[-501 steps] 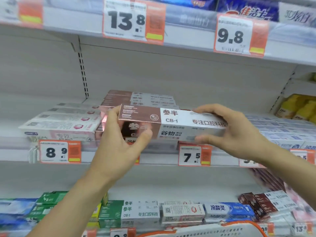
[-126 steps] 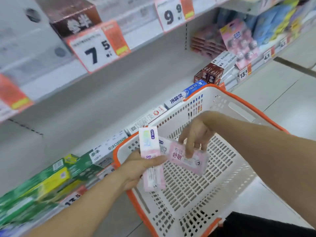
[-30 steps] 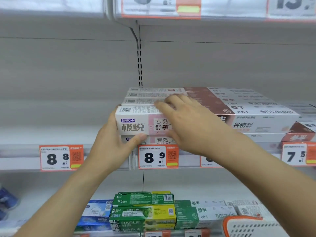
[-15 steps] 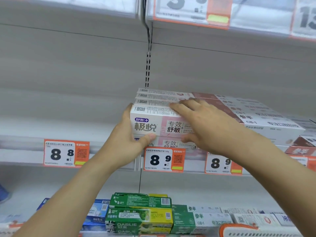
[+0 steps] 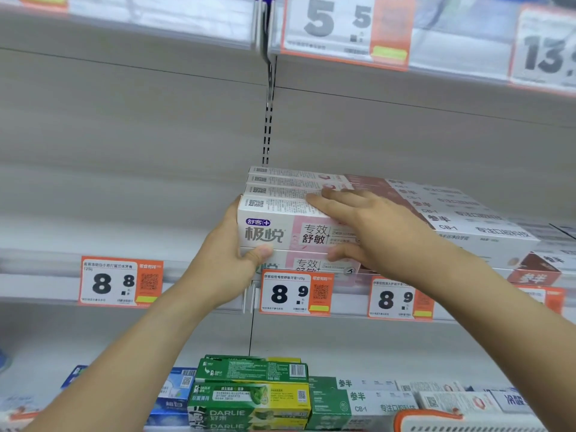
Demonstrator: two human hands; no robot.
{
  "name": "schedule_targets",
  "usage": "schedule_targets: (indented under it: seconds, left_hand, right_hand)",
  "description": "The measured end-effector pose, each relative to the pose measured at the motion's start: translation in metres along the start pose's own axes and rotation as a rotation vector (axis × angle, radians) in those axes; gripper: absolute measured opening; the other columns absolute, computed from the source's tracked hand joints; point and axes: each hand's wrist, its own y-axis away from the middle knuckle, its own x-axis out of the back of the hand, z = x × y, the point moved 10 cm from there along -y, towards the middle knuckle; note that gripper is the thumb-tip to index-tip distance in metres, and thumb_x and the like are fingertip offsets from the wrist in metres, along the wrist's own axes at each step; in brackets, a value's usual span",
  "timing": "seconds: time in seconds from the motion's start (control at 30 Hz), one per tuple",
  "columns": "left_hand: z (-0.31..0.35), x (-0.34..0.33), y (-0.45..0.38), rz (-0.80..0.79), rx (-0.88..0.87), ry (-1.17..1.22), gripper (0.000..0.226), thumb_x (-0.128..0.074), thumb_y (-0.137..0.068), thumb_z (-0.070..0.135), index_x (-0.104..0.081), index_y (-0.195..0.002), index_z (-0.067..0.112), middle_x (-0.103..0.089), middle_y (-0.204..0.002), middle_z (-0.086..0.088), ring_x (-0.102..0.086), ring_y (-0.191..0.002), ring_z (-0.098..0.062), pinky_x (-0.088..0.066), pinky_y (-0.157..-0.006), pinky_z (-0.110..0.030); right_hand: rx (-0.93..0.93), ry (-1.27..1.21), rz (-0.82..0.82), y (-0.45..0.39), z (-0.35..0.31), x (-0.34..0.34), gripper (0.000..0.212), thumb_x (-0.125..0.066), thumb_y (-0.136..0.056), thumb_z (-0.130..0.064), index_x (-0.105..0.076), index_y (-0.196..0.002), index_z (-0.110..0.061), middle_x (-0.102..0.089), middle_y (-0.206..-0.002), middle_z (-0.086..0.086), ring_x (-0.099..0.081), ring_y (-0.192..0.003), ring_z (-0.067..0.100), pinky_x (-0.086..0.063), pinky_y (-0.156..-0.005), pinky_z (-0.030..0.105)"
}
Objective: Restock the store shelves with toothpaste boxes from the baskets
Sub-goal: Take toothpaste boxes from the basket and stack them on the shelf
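Observation:
A white-and-pink toothpaste box point(image 5: 280, 227) lies on top of another like it at the front of the middle shelf point(image 5: 46, 285), with more of the same stacked behind. My left hand point(image 5: 229, 260) grips its left end, thumb on the front face. My right hand point(image 5: 371, 232) lies over its right half, fingers flat on top and thumb on the front. The orange rim of the basket point(image 5: 427, 417) shows at the bottom right.
Brown-and-white boxes point(image 5: 461, 226) sit right of the pink stack. The shelf left of my left hand is bare. Price tags 8.8 point(image 5: 120, 282) and 8.9 point(image 5: 296, 293) line the edge. Green Darlie boxes point(image 5: 249, 397) fill the shelf below.
Both hands stay on the pink box, which has hardly shifted on the stack. The view has drifted slightly left and up.

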Motion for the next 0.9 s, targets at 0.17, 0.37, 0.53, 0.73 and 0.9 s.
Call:
schedule_targets:
  seconds: [0.17,0.37,0.53,0.73,0.9]
  left_hand:
    - [0.001,-0.001,0.000,-0.025,-0.010,0.000,0.071,-0.069,-0.090,0.005,-0.034,-0.147,0.027,-0.062,-0.111,0.026,-0.059,-0.108,0.004,-0.042,-0.086,-0.012]
    - [0.008,-0.001,0.006,-0.074,0.029,0.145,0.102,-0.074,-0.087,0.020,-0.001,-0.158,0.030,-0.048,-0.133,0.032,-0.049,-0.127,0.002,-0.037,-0.114,-0.033]
    - [0.088,0.026,0.021,0.145,-0.241,-0.082,0.109,-0.077,-0.077,0.051,-0.004,-0.156,0.032,-0.005,-0.162,0.021,-0.010,-0.142,0.007,-0.015,-0.112,-0.020]
    - [0.127,-0.067,-0.032,-0.310,-0.353,-0.818,0.139,-0.067,-0.064,0.080,0.016,-0.156,0.017,0.023,-0.164,-0.002,0.023,-0.150,-0.018,0.006,-0.124,-0.050]
    - [0.093,-0.106,-0.057,-0.569,-0.213,-1.100,0.137,-0.061,-0.067,0.084,0.013,-0.157,0.011,0.014,-0.166,-0.009,0.013,-0.153,-0.026,0.000,-0.124,-0.050]
  right_hand:
    - [0.013,0.029,-0.001,0.003,-0.002,0.000,0.087,-0.062,-0.091,-0.051,-0.007,-0.158,-0.037,-0.018,-0.165,-0.006,-0.023,-0.147,0.021,-0.023,-0.116,0.031]
    - [0.044,-0.029,-0.019,0.003,-0.003,-0.008,0.096,-0.066,-0.087,-0.053,-0.005,-0.158,-0.034,-0.015,-0.164,0.000,-0.016,-0.149,0.023,-0.020,-0.120,0.037]
    - [-0.122,-0.243,0.111,0.021,0.067,0.032,0.118,-0.062,-0.056,-0.089,-0.013,-0.153,-0.045,-0.018,-0.164,0.001,-0.011,-0.152,0.024,-0.019,-0.121,0.054]
    - [-0.292,-0.198,-0.368,0.040,0.129,-0.034,0.143,-0.071,-0.042,-0.089,0.009,-0.153,-0.048,0.011,-0.166,-0.009,0.012,-0.153,0.018,-0.002,-0.122,0.057]
    - [-0.263,-0.066,-0.164,0.036,0.130,-0.042,0.117,-0.069,-0.070,-0.072,0.005,-0.155,-0.041,0.000,-0.167,-0.002,-0.003,-0.153,0.026,-0.008,-0.120,0.061]
